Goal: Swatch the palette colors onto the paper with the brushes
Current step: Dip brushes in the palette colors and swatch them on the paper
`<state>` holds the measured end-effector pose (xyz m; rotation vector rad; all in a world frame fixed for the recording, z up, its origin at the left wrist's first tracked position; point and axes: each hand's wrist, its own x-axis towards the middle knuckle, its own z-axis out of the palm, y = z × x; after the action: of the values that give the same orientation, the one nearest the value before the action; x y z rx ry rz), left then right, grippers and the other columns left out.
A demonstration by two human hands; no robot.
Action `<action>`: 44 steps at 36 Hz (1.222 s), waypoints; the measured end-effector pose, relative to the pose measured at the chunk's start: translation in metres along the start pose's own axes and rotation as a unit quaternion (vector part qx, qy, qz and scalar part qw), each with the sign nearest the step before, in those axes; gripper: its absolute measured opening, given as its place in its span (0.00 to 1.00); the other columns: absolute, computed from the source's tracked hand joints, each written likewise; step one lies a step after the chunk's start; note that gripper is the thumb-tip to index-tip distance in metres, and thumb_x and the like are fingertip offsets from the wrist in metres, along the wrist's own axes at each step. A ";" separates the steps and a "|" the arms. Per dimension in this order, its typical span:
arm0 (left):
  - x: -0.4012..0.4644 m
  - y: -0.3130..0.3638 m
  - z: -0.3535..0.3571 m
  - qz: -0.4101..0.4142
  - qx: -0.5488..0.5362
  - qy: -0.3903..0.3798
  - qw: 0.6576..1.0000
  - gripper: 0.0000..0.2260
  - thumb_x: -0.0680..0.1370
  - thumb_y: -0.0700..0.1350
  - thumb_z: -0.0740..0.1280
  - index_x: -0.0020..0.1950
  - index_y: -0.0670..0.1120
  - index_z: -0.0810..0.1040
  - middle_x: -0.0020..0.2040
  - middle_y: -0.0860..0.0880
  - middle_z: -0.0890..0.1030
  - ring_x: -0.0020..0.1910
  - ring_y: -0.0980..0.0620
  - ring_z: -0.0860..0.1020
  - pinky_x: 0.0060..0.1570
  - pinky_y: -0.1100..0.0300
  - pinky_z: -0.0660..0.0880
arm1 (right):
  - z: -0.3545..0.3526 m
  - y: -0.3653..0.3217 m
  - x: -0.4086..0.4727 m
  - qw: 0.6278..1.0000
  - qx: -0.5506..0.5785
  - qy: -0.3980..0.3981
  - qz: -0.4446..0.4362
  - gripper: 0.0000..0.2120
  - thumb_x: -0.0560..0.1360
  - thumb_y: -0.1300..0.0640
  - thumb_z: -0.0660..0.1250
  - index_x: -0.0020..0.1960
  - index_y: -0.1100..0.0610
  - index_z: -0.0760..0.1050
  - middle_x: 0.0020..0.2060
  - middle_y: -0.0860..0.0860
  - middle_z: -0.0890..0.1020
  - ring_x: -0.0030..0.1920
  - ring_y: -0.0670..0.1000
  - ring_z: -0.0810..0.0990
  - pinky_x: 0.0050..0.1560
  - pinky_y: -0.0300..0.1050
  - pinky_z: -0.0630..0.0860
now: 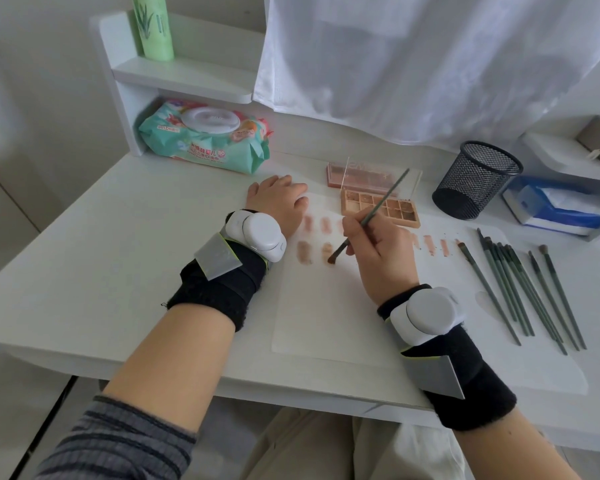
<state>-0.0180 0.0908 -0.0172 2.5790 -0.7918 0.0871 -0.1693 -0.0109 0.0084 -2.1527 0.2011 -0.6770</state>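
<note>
A white sheet of paper lies on the desk with a row of pinkish-brown swatches and a second row begun below it. My right hand grips a thin green-handled brush, whose bristle tip touches the paper on a brown swatch in the lower row. My left hand rests flat, palm down, on the paper's top left corner and holds nothing. The open eyeshadow palette with tan and brown pans sits just beyond my right hand, its clear lid up. Several more brushes lie to the right.
A black mesh cup stands behind the spare brushes, with a blue tissue box beside it. A pack of wet wipes lies at the back left under a white shelf holding a green bottle. A white cloth hangs behind.
</note>
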 end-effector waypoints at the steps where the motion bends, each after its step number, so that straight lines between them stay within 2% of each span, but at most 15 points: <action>1: 0.000 0.000 0.000 0.000 0.001 0.001 1.000 0.15 0.80 0.46 0.53 0.62 0.45 0.73 0.63 0.46 0.71 0.65 0.47 0.65 0.63 0.51 0.58 | 0.000 0.000 0.000 1.000 0.000 0.006 -0.003 0.08 0.77 0.55 0.62 0.39 0.52 0.73 0.30 0.52 0.78 0.36 0.55 0.77 0.40 0.51 0.74; 4: 0.001 0.000 0.001 -0.002 0.003 0.002 1.000 0.14 0.80 0.46 0.53 0.61 0.45 0.73 0.61 0.46 0.72 0.64 0.46 0.66 0.62 0.51 0.59 | -0.001 -0.002 0.001 1.000 0.003 0.016 0.000 0.09 0.77 0.56 0.62 0.39 0.48 0.73 0.31 0.47 0.78 0.37 0.52 0.78 0.41 0.50 0.75; 8: 0.000 0.000 0.000 -0.002 0.003 0.002 1.000 0.14 0.80 0.46 0.53 0.61 0.45 0.73 0.61 0.46 0.72 0.64 0.47 0.66 0.63 0.51 0.58 | 0.000 -0.001 0.002 1.000 -0.008 0.003 0.005 0.07 0.77 0.54 0.62 0.41 0.50 0.74 0.33 0.51 0.79 0.38 0.55 0.79 0.44 0.56 0.76; 12: -0.001 0.001 -0.001 -0.002 0.005 -0.002 1.000 0.15 0.81 0.46 0.53 0.63 0.45 0.72 0.65 0.45 0.71 0.66 0.47 0.65 0.64 0.52 0.57 | 0.000 -0.002 0.000 1.000 -0.008 0.004 0.011 0.11 0.76 0.50 0.61 0.41 0.57 0.75 0.31 0.56 0.78 0.36 0.58 0.78 0.42 0.56 0.75; 14: -0.001 0.001 -0.002 -0.002 0.007 -0.003 1.000 0.15 0.81 0.46 0.53 0.63 0.45 0.72 0.66 0.45 0.70 0.67 0.47 0.64 0.64 0.52 0.57 | 0.000 -0.004 -0.001 1.000 0.000 0.015 0.003 0.11 0.74 0.49 0.60 0.39 0.55 0.74 0.31 0.58 0.78 0.35 0.59 0.77 0.40 0.55 0.75; 17: -0.002 0.001 -0.002 -0.003 0.006 -0.010 1.000 0.15 0.81 0.46 0.53 0.63 0.45 0.72 0.67 0.45 0.70 0.67 0.47 0.64 0.64 0.51 0.57 | -0.001 -0.005 0.000 1.000 -0.002 0.019 -0.002 0.09 0.77 0.54 0.62 0.38 0.49 0.73 0.31 0.51 0.78 0.36 0.54 0.77 0.40 0.51 0.74; 19: -0.002 0.002 -0.003 -0.006 0.005 -0.009 1.000 0.15 0.81 0.46 0.53 0.63 0.45 0.72 0.66 0.45 0.70 0.67 0.47 0.64 0.64 0.52 0.57 | 0.000 -0.004 0.000 1.000 -0.009 0.003 0.005 0.08 0.78 0.56 0.62 0.40 0.51 0.74 0.31 0.49 0.78 0.37 0.54 0.78 0.41 0.50 0.74; 24: -0.004 0.003 -0.005 -0.009 0.001 -0.016 1.000 0.16 0.81 0.46 0.52 0.65 0.45 0.71 0.68 0.45 0.69 0.69 0.47 0.63 0.66 0.52 0.55 | -0.001 -0.003 -0.002 1.000 0.008 0.012 -0.003 0.11 0.75 0.50 0.60 0.38 0.55 0.73 0.30 0.60 0.77 0.34 0.60 0.76 0.38 0.51 0.72; 29: -0.005 0.004 -0.006 -0.011 0.001 -0.017 1.000 0.16 0.81 0.45 0.52 0.65 0.44 0.71 0.68 0.44 0.69 0.68 0.47 0.63 0.66 0.52 0.55 | 0.000 -0.005 -0.001 1.000 0.024 0.014 -0.007 0.08 0.75 0.51 0.60 0.37 0.49 0.71 0.29 0.55 0.77 0.33 0.57 0.77 0.37 0.50 0.74; 33: -0.005 0.004 -0.007 -0.012 0.003 -0.022 1.000 0.16 0.81 0.46 0.52 0.65 0.44 0.71 0.68 0.44 0.68 0.69 0.47 0.62 0.66 0.53 0.55 | 0.000 -0.004 -0.002 1.000 0.004 -0.009 -0.005 0.10 0.76 0.51 0.61 0.36 0.48 0.71 0.30 0.57 0.77 0.35 0.58 0.76 0.39 0.50 0.73; 37: -0.005 0.004 -0.007 -0.013 0.002 -0.019 1.000 0.16 0.81 0.46 0.52 0.65 0.44 0.71 0.68 0.44 0.68 0.69 0.48 0.62 0.66 0.53 0.55 | 0.001 -0.004 0.000 1.000 0.003 -0.008 0.001 0.10 0.78 0.57 0.62 0.39 0.46 0.71 0.31 0.46 0.78 0.37 0.51 0.78 0.42 0.51 0.76; 44: -0.004 0.004 -0.006 -0.010 0.003 -0.023 1.000 0.16 0.81 0.46 0.52 0.65 0.44 0.71 0.68 0.45 0.68 0.69 0.47 0.62 0.66 0.52 0.55 | -0.001 -0.005 0.000 1.000 -0.008 -0.021 0.000 0.10 0.78 0.56 0.62 0.39 0.47 0.72 0.32 0.48 0.78 0.38 0.55 0.78 0.43 0.56 0.76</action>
<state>-0.0231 0.0929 -0.0109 2.6026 -0.7838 0.0234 -0.1698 -0.0084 0.0125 -2.1812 0.1838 -0.6310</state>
